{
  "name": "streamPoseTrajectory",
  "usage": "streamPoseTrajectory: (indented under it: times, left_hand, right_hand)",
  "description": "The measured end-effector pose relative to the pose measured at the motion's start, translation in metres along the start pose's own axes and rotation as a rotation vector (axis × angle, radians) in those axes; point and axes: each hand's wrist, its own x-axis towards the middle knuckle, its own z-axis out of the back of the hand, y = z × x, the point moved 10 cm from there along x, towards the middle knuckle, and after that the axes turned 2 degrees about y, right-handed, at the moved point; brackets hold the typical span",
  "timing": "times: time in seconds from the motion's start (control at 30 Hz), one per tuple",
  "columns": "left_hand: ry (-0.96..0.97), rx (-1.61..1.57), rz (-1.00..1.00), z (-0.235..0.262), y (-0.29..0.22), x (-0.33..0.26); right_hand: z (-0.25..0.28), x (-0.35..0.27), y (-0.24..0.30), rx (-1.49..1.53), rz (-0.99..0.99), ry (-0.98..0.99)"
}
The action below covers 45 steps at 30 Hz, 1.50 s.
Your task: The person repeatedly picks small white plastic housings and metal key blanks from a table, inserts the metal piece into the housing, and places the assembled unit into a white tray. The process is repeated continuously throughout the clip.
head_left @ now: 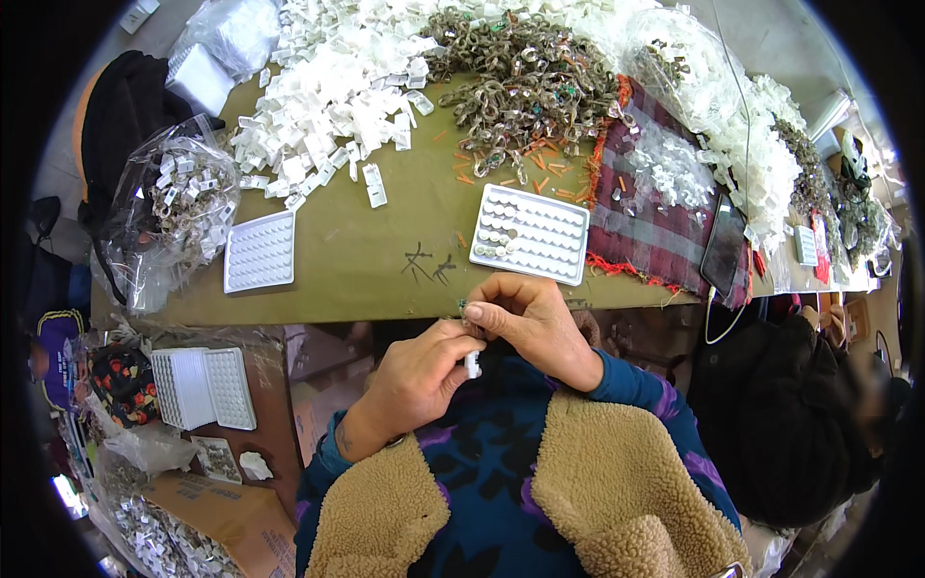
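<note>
My left hand and my right hand meet at the table's near edge, in front of my chest. The left is closed round a small white plastic piece, whose end sticks out below the fingers. Thumb and forefinger of the right are pinched together against the left fingertips. A tiny dark bit with a green glint shows at that pinch; its kind is too small to tell. Just beyond the hands lies a white tray with rows of round wells, a few holding small round pieces at its left side.
A second white tray lies to the left, beside a clear bag of small parts. Behind are heaps of white plastic pieces and grey-brown loops. Orange sticks lie scattered. A phone rests on plaid cloth, its cable hanging down.
</note>
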Motion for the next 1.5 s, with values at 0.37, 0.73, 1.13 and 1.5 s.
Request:
streamPoseTrajectory:
  times: [0.37, 0.73, 1.13, 1.5]
  left_hand:
    - [0.078, -1.12, 0.525, -0.051, 0.036, -0.02]
    - [-0.332, -0.825, 0.407, -0.01, 0.047, -0.022]
    - [-0.224, -0.332, 0.133, 0.016, 0.025, -0.008]
    - [-0.309, -1.029, 0.516, -0.008, 0.069, -0.026]
  right_hand:
    - [0.006, -0.011, -0.006, 0.248, 0.207, -0.052]
    - [-0.011, -0.027, 0.004, 0.258, 0.122, 0.102]
    - [-0.026, -0.024, -0.029, 0.567, -0.307, 0.302]
    - [-0.008, -0.016, -0.02, 0.491, -0.119, 0.1]
